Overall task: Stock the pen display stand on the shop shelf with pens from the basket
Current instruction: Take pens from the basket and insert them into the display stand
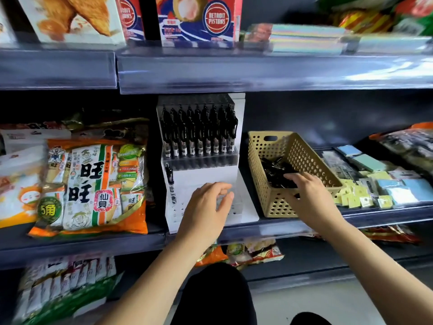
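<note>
Pens (277, 170) loose in basket (311, 160), right of centre; stand (201, 177) centre frame, top row full. Left hand (206, 207) relaxed, empty, before stand's lower part. Right hand (309, 195) among pens, grip unclear. Pens likely light, stiff, slick: pinch mid-barrel

We see a white pen display stand (206, 178), black pens (199, 130), and a tan basket (271, 202) patterned with holes.

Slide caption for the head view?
Right hand reaches into the tan basket of black pens; left hand hovers at the partly stocked pen stand.
</note>
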`<state>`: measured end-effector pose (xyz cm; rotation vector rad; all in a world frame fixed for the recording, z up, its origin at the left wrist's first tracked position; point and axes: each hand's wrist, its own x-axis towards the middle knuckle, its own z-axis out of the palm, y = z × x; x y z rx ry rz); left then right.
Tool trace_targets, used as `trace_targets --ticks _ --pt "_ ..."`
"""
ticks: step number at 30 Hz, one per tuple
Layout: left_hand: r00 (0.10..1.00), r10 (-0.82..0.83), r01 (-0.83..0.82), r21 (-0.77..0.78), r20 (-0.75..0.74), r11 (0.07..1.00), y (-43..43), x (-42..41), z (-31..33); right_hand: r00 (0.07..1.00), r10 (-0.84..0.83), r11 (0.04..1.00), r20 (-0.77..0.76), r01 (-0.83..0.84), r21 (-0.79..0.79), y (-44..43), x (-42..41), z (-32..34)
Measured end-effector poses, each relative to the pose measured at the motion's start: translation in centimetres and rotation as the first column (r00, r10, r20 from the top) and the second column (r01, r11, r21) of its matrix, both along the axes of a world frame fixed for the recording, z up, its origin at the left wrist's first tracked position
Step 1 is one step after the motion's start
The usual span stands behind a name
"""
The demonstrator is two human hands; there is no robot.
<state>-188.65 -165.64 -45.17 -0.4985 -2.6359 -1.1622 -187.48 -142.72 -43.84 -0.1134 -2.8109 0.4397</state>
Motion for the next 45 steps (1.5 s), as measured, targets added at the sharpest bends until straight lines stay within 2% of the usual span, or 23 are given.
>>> trace_targets --ticks 3,8,12,15,19,24,26,28,30,33,38,41,43,45 --pt "0.998 -0.062 0.061 -0.12 -0.004 0.991 2.1 -0.6 0.8 0.998 0.017 0.992 0.054 -0.023 0.127 2.1 0.4 -0.3" --pt "0.975 -0.204 0.153 -0.403 -0.088 0.903 5.4 -1.6 1.6 0.998 0.065 0.98 0.007 -0.065 0.186 3.8 1.0 -0.3" --pt "0.951 -0.284 0.192 -0.489 -0.121 0.851 7.7 -2.8 0.7 0.992 0.127 0.967 0.008 -0.125 0.223 4.6 1.3 0.0" --pt "0.954 -0.281 0.204 -0.463 -0.102 0.863 8.5 -3.7 0.2 0.985 0.171 0.964 -0.009 -0.165 0.211 5.0 1.5 0.1" --pt "0.942 -0.336 0.309 -0.335 -0.025 0.89 8.6 -4.1 0.0 0.979 0.192 0.967 -0.07 -0.176 0.184 5.5 1.8 0.2" --pt "0.873 -0.427 0.468 -0.158 0.236 0.869 7.7 -4.4 1.2 0.961 0.245 0.966 -0.125 -0.231 0.116 5.3 3.1 0.4" --pt "0.84 -0.454 0.497 -0.086 0.297 0.863 7.4 -4.1 1.7 0.958 0.255 0.965 -0.128 -0.244 0.096 5.3 4.2 0.1" --pt "0.852 -0.41 0.432 0.005 0.326 0.902 7.4 -3.6 1.5 0.957 0.259 0.966 -0.13 -0.253 0.057 5.2 5.3 -0.6" --pt "0.877 -0.294 0.284 0.085 0.379 0.955 7.8 -3.1 1.3 0.952 0.266 0.964 -0.15 -0.264 0.029 5.2 6.3 -1.0" --pt "0.849 -0.164 0.142 0.082 0.503 0.986 8.9 -2.4 1.5 0.936 0.317 0.947 -0.151 -0.321 -0.004 4.6 7.4 -0.6" --pt "0.844 -0.026 0.048 -0.028 0.536 0.998 10.1 -2.4 2.5 0.93 0.367 0.923 -0.04 -0.369 -0.113 3.9 9.5 -1.4" --pt "0.813 -0.043 0.085 -0.044 0.58 0.995 10.4 -1.9 2.8 0.919 0.374 0.912 0.126 -0.34 -0.228 4.0 10.6 -2.2" --pt "0.829 -0.057 0.128 -0.089 0.556 0.988 10.6 -1.3 2.7 0.891 0.356 0.917 0.28 -0.277 -0.287 4.6 10.7 -2.0" --pt "0.86 -0.065 0.149 -0.127 0.506 0.981 10.6 -0.9 2.0 0.841 0.357 0.886 0.407 -0.167 -0.433 5.4 10.2 -1.6"
